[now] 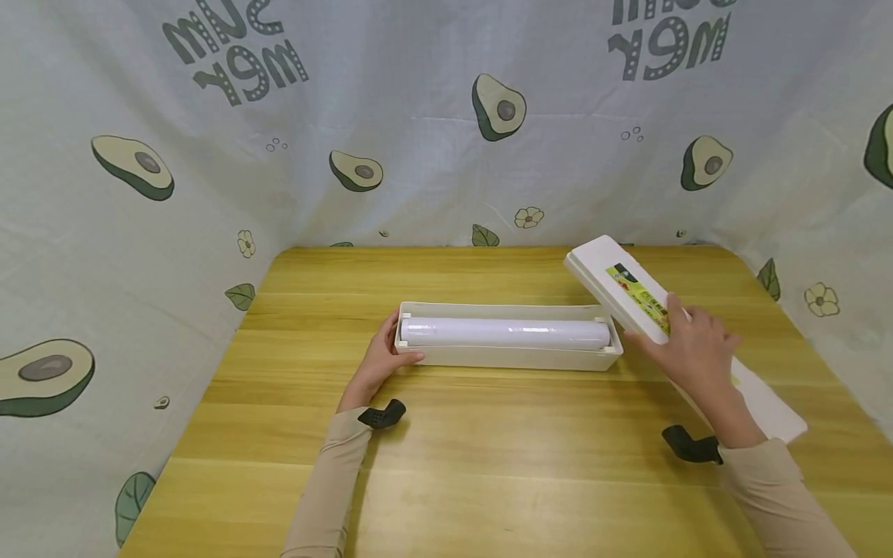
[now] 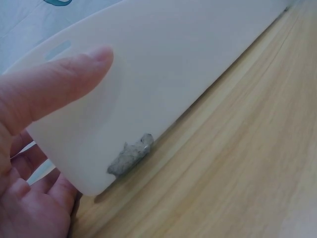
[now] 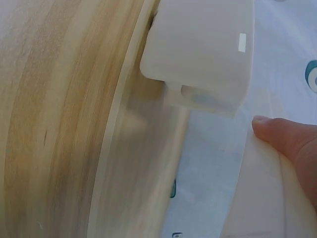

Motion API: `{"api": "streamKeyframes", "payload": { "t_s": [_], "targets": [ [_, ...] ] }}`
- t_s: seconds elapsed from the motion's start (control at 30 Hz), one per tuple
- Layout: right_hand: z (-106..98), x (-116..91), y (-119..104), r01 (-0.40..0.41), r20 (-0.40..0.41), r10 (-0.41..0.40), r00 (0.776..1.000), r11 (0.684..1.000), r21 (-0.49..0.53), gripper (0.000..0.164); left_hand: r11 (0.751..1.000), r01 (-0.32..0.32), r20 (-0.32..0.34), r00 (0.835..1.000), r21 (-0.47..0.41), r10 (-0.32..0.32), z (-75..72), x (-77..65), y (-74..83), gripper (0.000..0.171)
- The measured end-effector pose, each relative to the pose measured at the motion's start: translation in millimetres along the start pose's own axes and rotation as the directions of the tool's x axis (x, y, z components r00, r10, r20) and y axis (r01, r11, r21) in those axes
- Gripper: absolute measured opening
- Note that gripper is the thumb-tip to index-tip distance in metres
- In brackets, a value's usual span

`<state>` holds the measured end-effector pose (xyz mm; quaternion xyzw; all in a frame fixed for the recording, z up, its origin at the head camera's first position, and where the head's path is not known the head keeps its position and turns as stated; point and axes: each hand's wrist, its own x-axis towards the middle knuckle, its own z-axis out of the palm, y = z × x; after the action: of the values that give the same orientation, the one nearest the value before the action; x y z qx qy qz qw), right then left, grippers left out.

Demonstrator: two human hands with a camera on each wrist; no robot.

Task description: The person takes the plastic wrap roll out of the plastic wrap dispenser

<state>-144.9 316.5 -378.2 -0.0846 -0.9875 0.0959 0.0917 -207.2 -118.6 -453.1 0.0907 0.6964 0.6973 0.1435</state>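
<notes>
White box [image 1: 512, 358] (smooth, oblong) holds glossy roll [image 1: 505, 333].

Honey-yellow wood, streaked with paler and browner grain, makes up the tabletop [image 1: 488, 457]. Just toward twelve from its middle I see a plain off-white box [image 1: 509, 359], its roll [image 1: 505, 333] shiny white with a faint lilac cast; a mottled grey patch [image 2: 130, 156] marks the box's side. Toward two, the white lid [image 1: 763, 399] wears a green-and-yellow label [image 1: 638, 297] touched with black and red. Sleeves [image 1: 333, 477] at eight and four are beige, the wrist pieces [image 1: 383, 415] black. The pale blue-grey cloth [image 1: 418, 209] shows green-rimmed cream avocados [image 1: 499, 107], green leaves [image 1: 484, 235], cream flowers [image 1: 529, 218], and dotted grey lettering [image 1: 664, 48] at eleven and one.
</notes>
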Motion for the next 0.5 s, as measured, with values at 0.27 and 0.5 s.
{"api": "streamKeyframes", "payload": {
  "t_s": [0.27,0.5],
  "targets": [
    [1.6,0.6,3.2,-0.025,0.001,0.025,1.0,1.0,0.013,0.093,0.999,-0.036,-0.004,0.999,-0.008,0.036,-3.4,4.9,-15.9,0.094],
    [3.8,2.6,9.9,-0.045,-0.016,0.045,0.999,0.999,0.014,0.089,0.999,-0.04,-0.006,0.999,-0.013,0.04,-3.2,5.2,-14.4,0.093]
  ]
}}
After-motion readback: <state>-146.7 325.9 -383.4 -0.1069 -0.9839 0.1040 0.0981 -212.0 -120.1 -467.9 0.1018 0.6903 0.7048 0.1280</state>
